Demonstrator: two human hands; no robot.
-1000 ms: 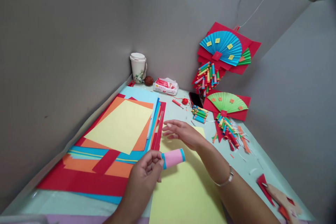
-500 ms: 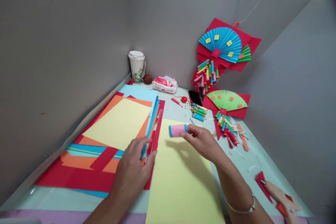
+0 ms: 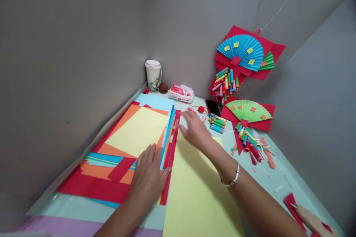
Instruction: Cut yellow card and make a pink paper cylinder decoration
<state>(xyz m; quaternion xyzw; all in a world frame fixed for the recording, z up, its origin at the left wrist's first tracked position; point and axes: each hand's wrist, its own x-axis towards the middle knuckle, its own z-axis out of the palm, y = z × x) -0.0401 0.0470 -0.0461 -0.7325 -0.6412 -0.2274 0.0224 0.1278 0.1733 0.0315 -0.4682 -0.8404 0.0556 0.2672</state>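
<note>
On the left, I am seeing the paper stack (image 3: pixel 97 189) lying in uneven, overlapping layers. The left hand (image 3: pixel 147 174) is spanning its right edge, fingers loosely spread, gripping nothing visible. I am not managing to tell whether the palm is pressing. Caution: if it is pressing, any sideways drag is risking a slide of the loose upper sheets.

Next, the yellow sheet (image 3: pixel 194 196) is lying flat beneath the right forearm. A low sweep of the bracelet (image 3: pixel 235 180) is risking a crease.

At the sheet's far end, the right hand (image 3: pixel 194 129) is hovering — thumb standing wide of the fingers, nothing visibly held. Just behind it, the ball of red thread (image 3: pixel 201 109) is trailing a loose strand; a fingertip catching that strand is risking a tangle. The small pink piece (image 3: pixel 203 119) is lying partly hidden there, so a blind knuckle is risking a knock.

Further right, the paper rolls (image 3: pixel 217 129) are lying in a row, easily scattering if bumped. At far right, the glue gun (image 3: pixel 311 220) is resting nozzle-first at a red scrap (image 3: pixel 288 200) — heat, if present, is risking a scorch.
</note>
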